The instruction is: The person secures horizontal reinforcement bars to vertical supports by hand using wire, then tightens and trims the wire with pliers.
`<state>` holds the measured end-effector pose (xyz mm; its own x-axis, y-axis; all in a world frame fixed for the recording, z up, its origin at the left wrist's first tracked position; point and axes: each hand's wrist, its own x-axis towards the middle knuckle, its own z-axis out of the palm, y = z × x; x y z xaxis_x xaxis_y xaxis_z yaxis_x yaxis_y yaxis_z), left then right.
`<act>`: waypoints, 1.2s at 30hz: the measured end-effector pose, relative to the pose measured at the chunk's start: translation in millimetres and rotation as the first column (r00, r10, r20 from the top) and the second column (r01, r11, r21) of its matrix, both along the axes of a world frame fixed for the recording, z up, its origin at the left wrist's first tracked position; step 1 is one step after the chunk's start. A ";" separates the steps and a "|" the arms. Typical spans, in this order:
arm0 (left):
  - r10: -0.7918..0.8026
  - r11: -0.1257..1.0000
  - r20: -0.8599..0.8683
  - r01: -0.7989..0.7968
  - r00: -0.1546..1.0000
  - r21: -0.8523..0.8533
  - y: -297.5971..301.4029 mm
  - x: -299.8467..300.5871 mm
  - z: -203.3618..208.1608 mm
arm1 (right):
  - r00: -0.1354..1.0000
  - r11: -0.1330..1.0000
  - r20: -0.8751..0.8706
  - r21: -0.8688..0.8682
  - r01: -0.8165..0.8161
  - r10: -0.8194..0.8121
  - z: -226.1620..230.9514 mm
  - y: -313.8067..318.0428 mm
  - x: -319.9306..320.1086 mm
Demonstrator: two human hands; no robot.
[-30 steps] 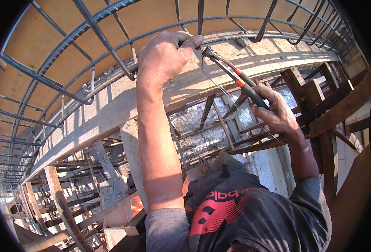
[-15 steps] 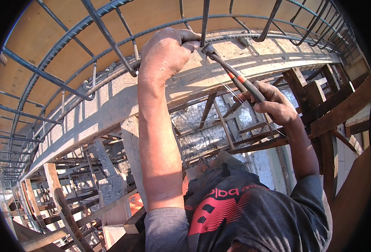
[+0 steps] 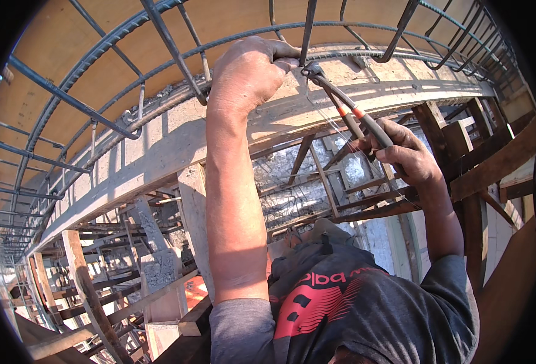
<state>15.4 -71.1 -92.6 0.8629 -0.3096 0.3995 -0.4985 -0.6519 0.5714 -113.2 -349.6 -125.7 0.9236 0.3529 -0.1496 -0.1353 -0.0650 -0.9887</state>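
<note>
My left hand (image 3: pixel 247 76) clamps rebar (image 3: pixel 307 30) at top centre. My right hand (image 3: pixel 410 155) has slid up pliers (image 3: pixel 347 109), fist tight on handles. Nose now at wire (image 3: pixel 332 124) tie; twisting likely underway.

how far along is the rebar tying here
Done: the rebar cage stands along the concrete beam. In hand: left hand grips a bar at the joint, right hand holds pliers with tips at that joint, wire trailing. Left: I cannot tell which other joints are tied.
</note>
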 end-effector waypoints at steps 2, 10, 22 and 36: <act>-0.010 1.000 0.002 0.010 1.000 -0.007 1.8 1.6 -1.5 | 1.000 1.000 0.015 0.028 -0.011 0.011 5.3 2.7 0.4; 0.028 1.000 -0.027 -0.028 0.999 0.014 0.8 2.9 -2.5 | 0.994 0.984 0.109 -0.177 -0.010 0.030 11.9 -0.9 4.6; -0.025 0.999 0.012 0.025 1.000 -0.027 0.6 0.3 -1.7 | 0.991 0.722 -0.041 0.689 -0.063 0.126 -64.0 12.7 14.1; 0.095 0.994 0.084 -0.099 0.992 0.047 -2.2 -7.9 -1.1 | 0.965 0.911 0.007 0.327 -0.251 0.263 -85.2 20.8 19.7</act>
<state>7.5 -73.2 -93.8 0.8547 -0.2480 0.4560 -0.4755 -0.7264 0.4962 -93.5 -328.7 -210.9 0.7908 0.6118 -0.0194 -0.1929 0.2191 -0.9564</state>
